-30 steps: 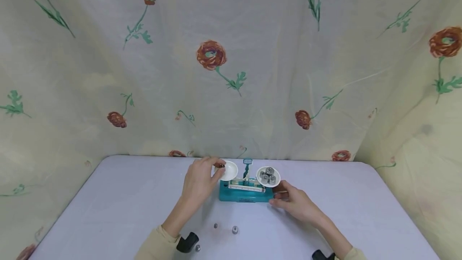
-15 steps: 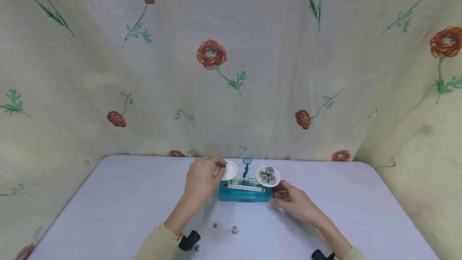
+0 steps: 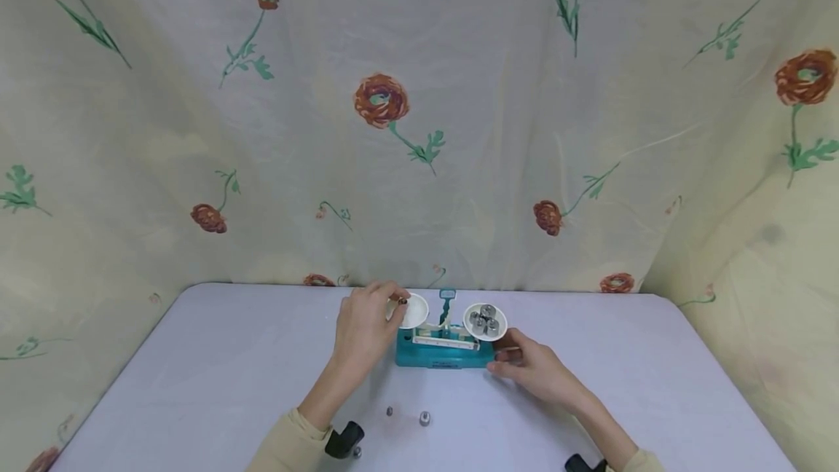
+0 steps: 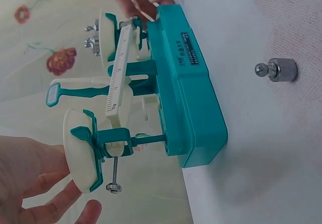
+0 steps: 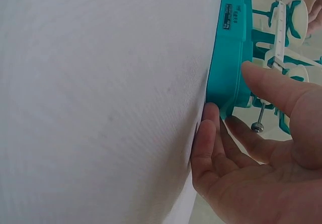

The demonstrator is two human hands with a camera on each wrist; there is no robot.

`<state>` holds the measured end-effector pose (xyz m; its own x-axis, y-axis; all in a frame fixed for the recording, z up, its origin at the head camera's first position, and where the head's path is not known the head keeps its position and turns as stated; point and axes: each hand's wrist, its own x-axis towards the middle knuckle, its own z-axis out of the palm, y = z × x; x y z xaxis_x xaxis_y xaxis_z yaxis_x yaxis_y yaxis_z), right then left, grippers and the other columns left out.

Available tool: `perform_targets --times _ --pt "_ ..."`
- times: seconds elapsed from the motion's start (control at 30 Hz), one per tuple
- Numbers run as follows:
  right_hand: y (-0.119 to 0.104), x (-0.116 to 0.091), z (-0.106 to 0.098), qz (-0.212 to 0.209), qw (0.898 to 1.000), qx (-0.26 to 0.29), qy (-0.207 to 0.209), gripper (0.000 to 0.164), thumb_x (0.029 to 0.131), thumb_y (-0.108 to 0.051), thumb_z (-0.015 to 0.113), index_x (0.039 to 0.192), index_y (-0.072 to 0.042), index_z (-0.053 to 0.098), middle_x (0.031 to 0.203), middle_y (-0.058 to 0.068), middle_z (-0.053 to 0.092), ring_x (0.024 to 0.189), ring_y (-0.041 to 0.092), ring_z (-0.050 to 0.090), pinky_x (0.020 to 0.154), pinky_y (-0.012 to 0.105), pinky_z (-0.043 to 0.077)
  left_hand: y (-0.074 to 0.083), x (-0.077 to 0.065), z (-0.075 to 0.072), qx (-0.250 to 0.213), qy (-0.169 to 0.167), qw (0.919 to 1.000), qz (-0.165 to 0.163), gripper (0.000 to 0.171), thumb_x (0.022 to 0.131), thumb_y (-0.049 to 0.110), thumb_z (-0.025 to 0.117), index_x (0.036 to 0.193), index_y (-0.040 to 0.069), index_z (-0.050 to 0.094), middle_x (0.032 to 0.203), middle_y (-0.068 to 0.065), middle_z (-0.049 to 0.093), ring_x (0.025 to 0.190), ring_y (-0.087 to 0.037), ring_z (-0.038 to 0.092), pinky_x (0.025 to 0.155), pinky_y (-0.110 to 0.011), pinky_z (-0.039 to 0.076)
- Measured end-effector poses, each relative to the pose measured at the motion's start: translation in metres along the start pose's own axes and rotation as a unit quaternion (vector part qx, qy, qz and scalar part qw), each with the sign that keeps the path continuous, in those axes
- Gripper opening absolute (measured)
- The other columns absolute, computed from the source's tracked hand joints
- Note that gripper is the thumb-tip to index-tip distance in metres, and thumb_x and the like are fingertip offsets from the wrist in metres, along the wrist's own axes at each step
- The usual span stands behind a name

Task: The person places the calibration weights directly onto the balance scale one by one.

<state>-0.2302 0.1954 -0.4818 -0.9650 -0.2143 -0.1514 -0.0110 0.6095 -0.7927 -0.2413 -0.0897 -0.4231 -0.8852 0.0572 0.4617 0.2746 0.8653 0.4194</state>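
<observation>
Both hands are occupied at a balance. By the left hand (image 3: 367,323), a small dark piece (image 3: 403,301) is held pinched at the fingertips, over the left pan (image 3: 417,312). By the right hand (image 3: 534,370), the right end of the teal base (image 3: 446,360) is gripped, with the thumb laid along the front and bent fingers pressed against the end.

The balance is stood near the middle of the far edge of the surface (image 3: 262,355). Its white graduated beam (image 3: 446,342) is tilted down toward the right pan (image 3: 486,337), in which several shiny metal weights (image 3: 493,325) are clustered. Between the pans a teal upright (image 3: 447,308) is seen, and a dark printed label (image 4: 190,49) is borne on the front of the base.

Well in front of the balance, toward the person, three loose weights are scattered: a tiny one (image 3: 390,411), a larger one (image 3: 424,419) to its right, and a third (image 3: 357,451) just beside the black device (image 3: 344,440) worn at the left wrist. Beyond the far edge of the surface, a pale curtain (image 3: 288,137) is hung, patterned with red-brown flowers and green stems.
</observation>
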Motion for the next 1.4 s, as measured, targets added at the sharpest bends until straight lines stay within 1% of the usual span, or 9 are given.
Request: perform_targets --times 0.13,0.2,0.27,0.47,0.73,0.87,1.03,1.23,1.4 --pt "0.000 -0.001 0.000 -0.001 1.000 0.001 0.000 0.060 0.098 -0.026 0.080 0.147 -0.001 0.055 0.142 0.017 0.068 0.123 0.026 0.068 0.107 0.049 0.060 -0.001 0.001 0.001 0.002 -0.001 1.0000 -0.001 0.013 0.093 0.020 0.086 0.105 0.019 0.082 0.102 -0.003 0.084 0.076 -0.020 0.063 0.061 -0.025 0.038" --pt "-0.001 0.000 0.000 0.000 1.000 0.000 -0.001 0.060 0.098 -0.026 0.080 0.146 -0.001 0.056 0.141 0.017 0.068 0.122 0.025 0.068 0.107 0.049 0.060 -0.002 0.001 0.001 0.003 -0.002 1.0000 -0.003 0.013 0.093 0.021 0.086 0.106 0.019 0.082 0.102 -0.003 0.084 0.072 -0.018 0.059 0.058 -0.023 0.034" --pt "-0.001 0.000 0.000 0.000 1.000 -0.002 -0.001 0.059 0.098 -0.026 0.081 0.145 -0.001 0.056 0.141 0.016 0.068 0.122 0.025 0.069 0.107 0.049 0.060 -0.002 0.001 0.001 0.004 -0.001 1.0000 -0.004 0.014 0.093 0.021 0.086 0.106 0.019 0.082 0.101 -0.003 0.084 0.073 -0.018 0.059 0.058 -0.023 0.033" --pt "-0.001 0.001 0.000 -0.003 1.000 -0.008 0.002 0.059 0.097 -0.026 0.081 0.145 -0.001 0.057 0.140 0.017 0.068 0.121 0.026 0.069 0.106 0.049 0.060 -0.003 0.000 0.000 0.005 0.002 1.0000 -0.003 0.015 0.094 0.022 0.086 0.107 0.019 0.082 0.102 -0.003 0.083 0.087 -0.024 0.070 0.066 -0.027 0.043" --pt "0.000 0.000 0.000 -0.003 1.000 -0.009 0.002 0.060 0.097 -0.026 0.081 0.145 0.000 0.056 0.141 0.019 0.068 0.121 0.027 0.069 0.106 0.050 0.060 -0.004 -0.003 -0.002 -0.003 0.008 0.9999 -0.008 0.019 0.096 0.024 0.084 0.113 0.017 0.080 0.105 -0.005 0.082 0.092 -0.027 0.073 0.073 -0.035 0.054" --pt "0.000 0.000 0.000 0.004 1.000 -0.003 0.002 0.060 0.097 -0.026 0.081 0.146 0.000 0.056 0.141 0.017 0.068 0.121 0.026 0.069 0.107 0.049 0.060 -0.006 -0.005 -0.004 -0.006 0.003 0.9998 -0.016 0.021 0.096 0.024 0.083 0.115 0.017 0.080 0.108 -0.005 0.082 0.093 -0.026 0.073 0.073 -0.033 0.055" --pt "0.000 0.001 0.001 0.003 1.000 -0.005 0.002 0.062 0.097 -0.027 0.081 0.146 0.000 0.056 0.141 0.017 0.068 0.122 0.026 0.069 0.107 0.049 0.060 -0.008 -0.008 -0.009 -0.028 -0.005 0.9991 -0.033 0.020 0.097 0.023 0.082 0.116 0.019 0.079 0.113 -0.006 0.080 0.089 -0.022 0.070 0.064 -0.025 0.051" --pt "0.001 0.001 0.000 0.000 1.000 -0.006 0.005 0.062 0.097 -0.026 0.082 0.147 0.000 0.055 0.142 0.017 0.068 0.122 0.026 0.069 0.107 0.049 0.060 -0.011 -0.012 -0.017 -0.054 -0.014 0.9975 -0.043 0.021 0.098 0.022 0.081 0.118 0.020 0.079 0.114 -0.006 0.078 0.092 -0.022 0.072 0.071 -0.028 0.059" --pt "0.002 0.001 0.000 -0.004 1.000 -0.005 0.005 0.062 0.097 -0.026 0.082 0.147 0.000 0.056 0.141 0.017 0.068 0.121 0.025 0.069 0.106 0.049 0.060 -0.015 -0.016 -0.022 -0.070 -0.013 0.9965 -0.045 0.021 0.097 0.021 0.082 0.117 0.020 0.079 0.113 -0.006 0.079 0.090 -0.020 0.071 0.070 -0.027 0.057"
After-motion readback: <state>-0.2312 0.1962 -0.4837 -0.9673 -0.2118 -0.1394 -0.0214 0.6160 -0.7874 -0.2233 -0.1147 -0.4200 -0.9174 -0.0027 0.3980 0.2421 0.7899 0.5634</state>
